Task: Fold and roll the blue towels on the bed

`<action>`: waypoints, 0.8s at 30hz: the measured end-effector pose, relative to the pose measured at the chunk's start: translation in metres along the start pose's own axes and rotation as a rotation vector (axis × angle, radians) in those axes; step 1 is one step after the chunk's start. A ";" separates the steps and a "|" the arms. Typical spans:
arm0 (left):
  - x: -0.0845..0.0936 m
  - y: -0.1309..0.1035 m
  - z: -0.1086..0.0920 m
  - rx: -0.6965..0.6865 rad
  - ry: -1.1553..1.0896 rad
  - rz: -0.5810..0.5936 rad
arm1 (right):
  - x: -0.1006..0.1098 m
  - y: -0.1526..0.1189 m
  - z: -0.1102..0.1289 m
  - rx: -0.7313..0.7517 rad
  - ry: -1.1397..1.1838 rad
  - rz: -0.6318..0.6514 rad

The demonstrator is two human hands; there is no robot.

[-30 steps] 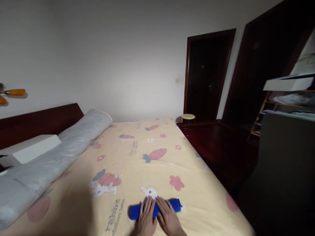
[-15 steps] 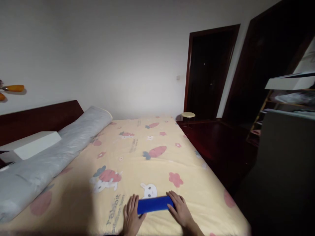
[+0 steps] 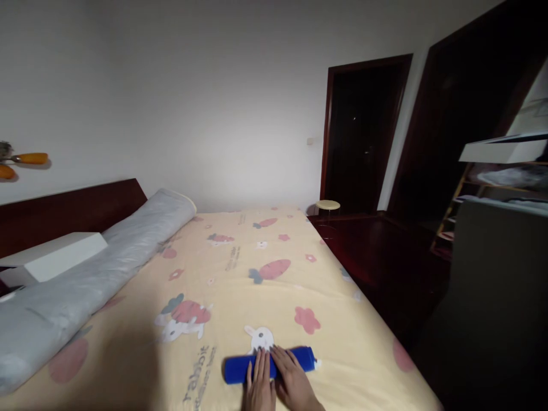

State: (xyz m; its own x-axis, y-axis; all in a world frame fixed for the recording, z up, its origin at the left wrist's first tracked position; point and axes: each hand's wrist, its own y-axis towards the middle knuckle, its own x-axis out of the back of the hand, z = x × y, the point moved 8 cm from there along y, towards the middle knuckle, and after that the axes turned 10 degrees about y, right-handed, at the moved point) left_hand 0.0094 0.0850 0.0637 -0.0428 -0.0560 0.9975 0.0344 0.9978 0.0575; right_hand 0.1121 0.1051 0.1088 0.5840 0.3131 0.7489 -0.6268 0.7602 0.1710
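A blue, flat, elongated object (image 3: 237, 370) lies crosswise on the yellow patterned bed sheet (image 3: 342, 342), near the bottom of the view. A small pale tip shows at its right end. My left hand (image 3: 260, 381) rests on the middle of it, fingers extended and pointing away from me. Just to the right, my right hand (image 3: 293, 378) lies over it too, fingers stretched out flat. The two hands are side by side, and both ends of the blue object stick out past them.
A rolled grey bundle (image 3: 124, 251) lies along the bed's left side, beside a white box (image 3: 64, 254) and dark headboard (image 3: 72, 211). Beyond the bed stands a round stool (image 3: 327, 204). A grey cabinet (image 3: 496, 285) and shelf rack (image 3: 458, 205) are at the right.
Both hands have moved inward from the ends of the blue object to its middle, uncovering both ends. The camera view has shifted slightly.
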 end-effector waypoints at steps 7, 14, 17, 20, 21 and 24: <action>0.017 0.005 0.077 0.139 0.075 0.017 | 0.038 -0.018 -0.041 -0.100 -0.052 -0.080; 0.015 0.004 0.098 0.240 0.117 0.075 | 0.058 -0.025 -0.057 -0.201 -0.068 -0.064; 0.017 0.004 0.098 0.213 0.097 0.060 | 0.073 -0.020 -0.046 -0.203 -0.026 -0.089; 0.019 0.002 0.102 0.191 0.053 0.017 | 0.101 -0.009 -0.027 -0.185 0.113 -0.074; 0.020 0.001 0.103 0.186 0.042 -0.002 | 0.112 -0.004 -0.019 -0.182 0.169 -0.051; 0.025 0.000 0.098 0.207 0.011 -0.053 | 0.153 0.012 0.016 -0.158 0.275 -0.040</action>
State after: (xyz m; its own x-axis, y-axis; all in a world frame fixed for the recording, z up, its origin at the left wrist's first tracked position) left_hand -0.0893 0.0877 0.0843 -0.0280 -0.1083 0.9937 -0.1732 0.9796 0.1019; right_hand 0.1857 0.1532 0.2359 0.7378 0.4069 0.5386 -0.5251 0.8473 0.0791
